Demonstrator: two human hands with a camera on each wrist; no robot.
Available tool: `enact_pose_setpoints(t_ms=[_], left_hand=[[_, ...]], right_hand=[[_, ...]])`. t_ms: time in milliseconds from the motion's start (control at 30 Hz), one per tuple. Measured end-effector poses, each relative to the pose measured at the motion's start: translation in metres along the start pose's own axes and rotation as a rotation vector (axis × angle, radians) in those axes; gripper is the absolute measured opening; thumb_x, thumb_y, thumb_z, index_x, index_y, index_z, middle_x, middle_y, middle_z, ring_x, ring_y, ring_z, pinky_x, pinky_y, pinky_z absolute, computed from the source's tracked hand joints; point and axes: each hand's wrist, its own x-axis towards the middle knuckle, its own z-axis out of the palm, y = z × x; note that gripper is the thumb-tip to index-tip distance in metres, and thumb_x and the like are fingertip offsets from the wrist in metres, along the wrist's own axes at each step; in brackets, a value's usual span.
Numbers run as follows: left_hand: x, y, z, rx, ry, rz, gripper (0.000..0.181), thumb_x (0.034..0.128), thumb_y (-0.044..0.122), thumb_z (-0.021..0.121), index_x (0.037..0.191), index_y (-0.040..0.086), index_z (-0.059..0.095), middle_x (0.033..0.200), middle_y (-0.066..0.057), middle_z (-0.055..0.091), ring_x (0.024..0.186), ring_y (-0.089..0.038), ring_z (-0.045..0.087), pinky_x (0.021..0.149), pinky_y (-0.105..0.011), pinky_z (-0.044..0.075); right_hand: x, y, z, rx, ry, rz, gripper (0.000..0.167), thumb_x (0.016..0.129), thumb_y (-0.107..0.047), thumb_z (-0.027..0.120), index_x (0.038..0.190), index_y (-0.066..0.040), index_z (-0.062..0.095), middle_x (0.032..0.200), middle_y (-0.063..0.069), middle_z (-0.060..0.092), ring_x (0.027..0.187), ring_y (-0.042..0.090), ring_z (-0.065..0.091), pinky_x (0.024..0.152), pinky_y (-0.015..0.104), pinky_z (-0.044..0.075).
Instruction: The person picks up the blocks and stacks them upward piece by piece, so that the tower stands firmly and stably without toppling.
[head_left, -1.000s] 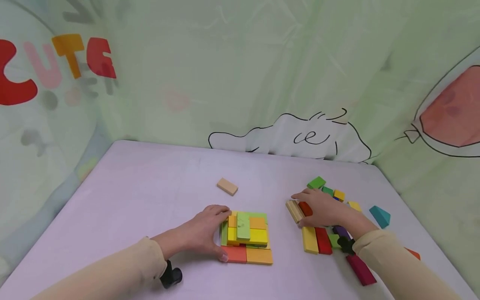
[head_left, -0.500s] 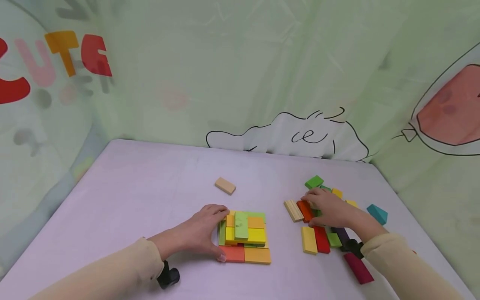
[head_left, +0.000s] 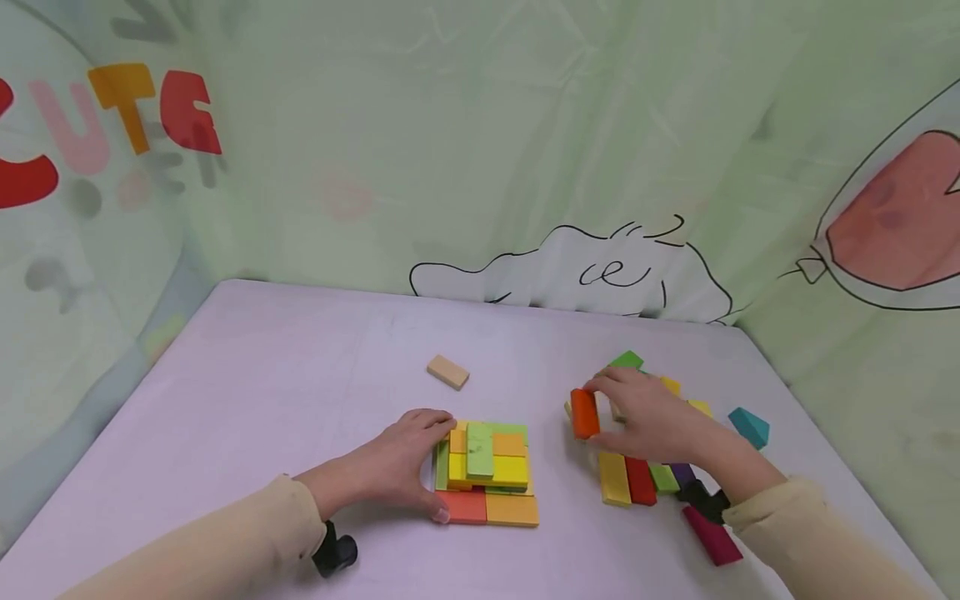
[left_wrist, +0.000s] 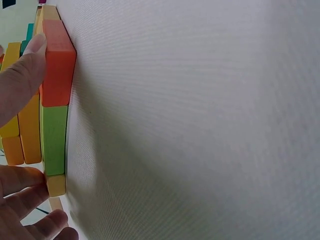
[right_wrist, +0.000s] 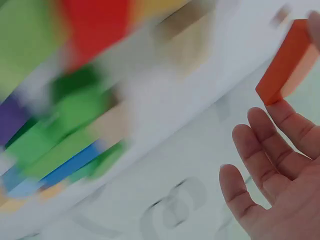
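Observation:
In the head view my left hand (head_left: 401, 467) rests at the left side of a layered stack of wooden blocks (head_left: 510, 472). Its thumb touches the salmon-red block (left_wrist: 60, 75) at the near corner, and a fingertip meets a tan block (left_wrist: 56, 185) at the far corner. My right hand (head_left: 651, 412) pinches an orange-red block (head_left: 585, 414) by its two ends, between thumb and index finger. That block is lifted off the table; the right wrist view shows it clear of the other three fingers. A light green block (head_left: 480, 451) lies across the top of the stack.
Under and around the right hand lie loose blocks: a yellow one (head_left: 615, 480), a red one (head_left: 641, 481), a crimson one (head_left: 712, 536) and several more. A teal triangular block (head_left: 749, 427) sits further right. One pale wooden block (head_left: 448, 372) lies behind the stack. Printed curtains enclose the table.
My right hand has taken the orange-red block from among the loose blocks, raised it and shifted slightly left. The left hand has stayed at the stack.

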Motion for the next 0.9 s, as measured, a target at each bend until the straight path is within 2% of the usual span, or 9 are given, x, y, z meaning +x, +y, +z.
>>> enact_pose_setpoints(t_ms=[167, 333, 533, 900], left_hand=[[0.001, -0.001, 0.001, -0.007, 0.005, -0.001, 0.106, 0.0706, 0.045, 0.093, 0.154, 0.005, 0.042, 0.161, -0.01, 0.039, 0.151, -0.032, 0.032, 0.123, -0.051, 0.034], [0.003, -0.002, 0.003, -0.005, 0.005, 0.004, 0.107, 0.0706, 0.046, 0.093, 0.155, 0.005, 0.041, 0.161, -0.011, 0.038, 0.151, -0.033, 0.032, 0.123, -0.051, 0.034], [0.002, -0.001, 0.002, -0.009, -0.001, -0.006, 0.106, 0.0706, 0.045, 0.093, 0.154, 0.005, 0.042, 0.161, -0.01, 0.039, 0.151, -0.032, 0.032, 0.123, -0.051, 0.035], [0.002, -0.002, 0.001, -0.01, -0.009, -0.017, 0.105, 0.0711, 0.045, 0.092, 0.154, 0.006, 0.042, 0.161, -0.01, 0.038, 0.15, -0.031, 0.032, 0.122, -0.051, 0.036]], right_hand=[[0.01, -0.049, 0.001, -0.014, -0.039, -0.107, 0.057, 0.082, -0.045, 0.083, 0.124, -0.011, 0.065, 0.129, 0.008, 0.063, 0.119, 0.028, 0.059, 0.101, 0.058, 0.052], [0.019, -0.074, 0.005, -0.035, -0.104, -0.16, 0.059, 0.083, -0.05, 0.081, 0.123, -0.01, 0.065, 0.131, 0.008, 0.062, 0.121, 0.027, 0.057, 0.105, 0.055, 0.05], [0.027, -0.086, 0.006, -0.066, -0.142, -0.153, 0.058, 0.082, -0.049, 0.082, 0.122, -0.009, 0.066, 0.131, 0.009, 0.061, 0.122, 0.028, 0.056, 0.108, 0.054, 0.048], [0.032, -0.092, 0.008, -0.087, -0.183, -0.124, 0.06, 0.082, -0.048, 0.082, 0.124, -0.009, 0.065, 0.134, 0.01, 0.06, 0.124, 0.029, 0.056, 0.11, 0.053, 0.046]])
